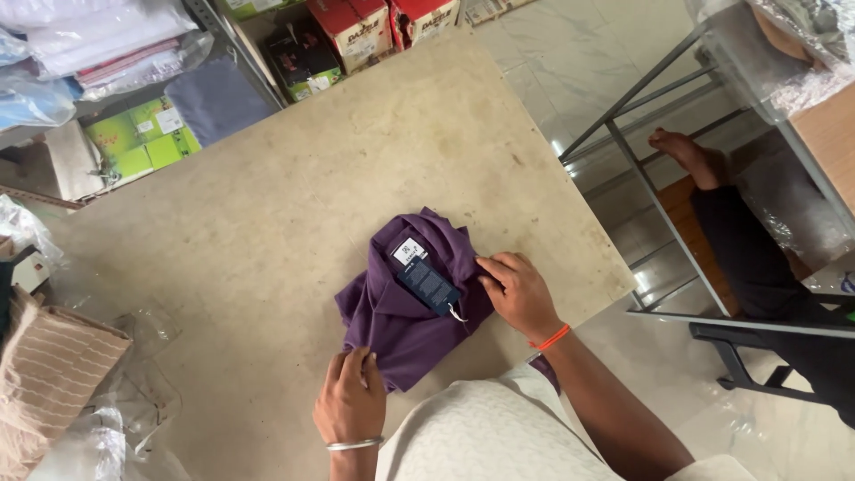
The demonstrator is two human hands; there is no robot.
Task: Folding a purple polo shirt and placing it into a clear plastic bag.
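One folded purple cotton shirt [405, 307] is lying near the front edge of the pale beige stone counter [267, 205], just in front of the person. Its long axis is running diagonally, from the collar at the upper right down to the folded hem at the lower left; the collar is pointing away from the person. One dark rectangular hang tag [429, 285] is resting on the chest below one small white neck label [408, 250].

Two hands are working on the shirt. The left hand [350, 399], wearing one thin silver bangle [354, 444], is pressing down on the shirt's near lower corner, its fingers [352, 363] lying together and flat on the cloth. The right hand [519, 289], wearing one orange thread band [552, 338] at the wrist, is touching the shirt's right edge beside the tag, fingers [490, 267] curled close together on the fabric.

One bare foot [690, 153] of another person is showing near the grey metal frame [641, 169] to the right.
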